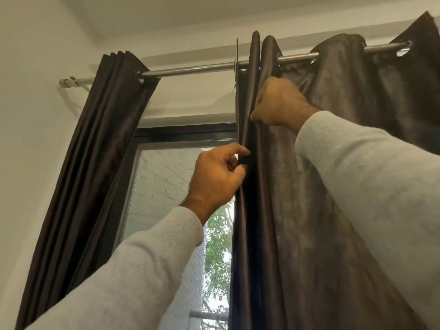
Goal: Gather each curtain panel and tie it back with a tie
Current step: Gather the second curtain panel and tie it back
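Two dark brown satin curtain panels hang by eyelets on a silver rod [195, 69]. The left panel [95, 151] is bunched into tight folds against the wall side. The right panel [333, 186] is half spread, with its leading folds pushed together. My right hand [278, 102] grips those folds high up, just under the rod. Lower down, my left hand [217, 176] pinches the panel's inner edge between thumb and fingers. No tie is in view.
A dark-framed window [181, 135] with a mesh screen shows between the panels, with a white brick wall and green leaves outside. A white wall stands at the left and the ceiling is close above the rod.
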`<state>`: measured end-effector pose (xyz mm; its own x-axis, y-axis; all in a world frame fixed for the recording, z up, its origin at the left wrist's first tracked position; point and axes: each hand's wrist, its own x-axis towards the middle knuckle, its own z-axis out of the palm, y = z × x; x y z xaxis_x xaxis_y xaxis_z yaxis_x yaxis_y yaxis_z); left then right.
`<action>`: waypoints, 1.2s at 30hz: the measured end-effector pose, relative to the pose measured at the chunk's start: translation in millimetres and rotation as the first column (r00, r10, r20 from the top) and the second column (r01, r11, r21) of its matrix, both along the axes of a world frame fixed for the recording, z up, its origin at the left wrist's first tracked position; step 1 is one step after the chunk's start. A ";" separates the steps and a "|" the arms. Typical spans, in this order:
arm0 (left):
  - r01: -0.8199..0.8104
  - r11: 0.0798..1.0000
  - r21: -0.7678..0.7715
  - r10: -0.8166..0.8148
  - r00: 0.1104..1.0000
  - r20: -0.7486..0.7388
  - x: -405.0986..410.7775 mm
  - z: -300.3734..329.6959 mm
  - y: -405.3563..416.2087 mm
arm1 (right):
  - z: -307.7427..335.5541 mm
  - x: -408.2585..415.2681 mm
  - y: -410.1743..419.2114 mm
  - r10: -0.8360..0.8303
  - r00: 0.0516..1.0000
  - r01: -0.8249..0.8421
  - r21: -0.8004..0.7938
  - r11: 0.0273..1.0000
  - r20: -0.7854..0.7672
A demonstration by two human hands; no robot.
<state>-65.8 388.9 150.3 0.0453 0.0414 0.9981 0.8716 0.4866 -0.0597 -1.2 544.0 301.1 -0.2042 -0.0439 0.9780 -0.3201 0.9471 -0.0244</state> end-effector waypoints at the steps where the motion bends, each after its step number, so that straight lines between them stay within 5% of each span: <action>1: -0.008 1.000 -0.018 0.007 1.000 -0.020 -0.2 1.0 2.1 | 1.6 1.6 -0.9 0.005 1.000 -0.005 -0.006 1.000 0.012; 6: -0.016 0.995 -0.102 0.002 0.991 -0.131 0.5 3.6 14.7 | 2.6 12.9 1.7 0.023 0.978 -0.025 0.005 1.000 0.207; 13: -0.029 0.991 -0.131 0.017 0.995 -0.099 1.0 10.3 38.9 | -9.1 19.5 13.8 0.079 0.966 -0.079 -0.010 0.997 0.247; 17: 0.019 0.999 -0.047 -0.023 0.997 -0.073 -3.5 8.1 42.0 | -11.7 7.2 44.6 0.297 0.935 -0.255 -0.213 0.943 0.196; 18: 0.007 1.000 -0.023 -0.009 0.998 -0.066 -6.3 7.9 40.8 | -9.5 4.1 58.1 0.245 0.962 -0.203 -0.287 0.936 0.120; 20: -0.037 0.999 -0.005 0.036 0.998 -0.042 -9.9 6.3 37.9 | -8.8 -1.9 86.2 -0.109 0.994 0.096 -0.395 0.914 -0.011; 22: -0.030 1.000 -0.007 0.030 0.999 -0.025 -11.8 4.1 36.7 | -15.7 -5.1 113.3 -0.314 0.949 0.286 -0.477 0.831 0.022; 29: 0.004 1.000 0.001 -0.004 1.000 -0.004 -12.2 -1.0 30.6 | -18.8 -19.6 144.7 -0.267 0.958 0.270 -0.626 0.732 0.102; 31: 0.004 0.999 -0.038 -0.004 1.000 -0.004 -12.9 -4.3 33.2 | -15.6 -20.6 108.2 -0.235 0.971 0.189 -0.461 0.867 -0.043; 33: 0.021 0.998 -0.062 -0.022 1.000 -0.015 -12.6 -5.5 35.6 | -10.9 -26.2 55.6 -0.007 0.998 0.001 -0.102 0.995 -0.057; 36: 0.039 0.998 -0.048 -0.041 0.998 -0.042 -13.7 -4.1 30.1 | 1.0 -30.3 4.7 0.160 0.987 -0.163 0.191 0.968 0.034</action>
<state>-79.5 419.1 146.2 0.0907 0.0859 0.9922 0.8862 0.4475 -0.1198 -31.5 548.7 302.1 -0.1970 -0.2650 0.9439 -0.4706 0.8702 0.1461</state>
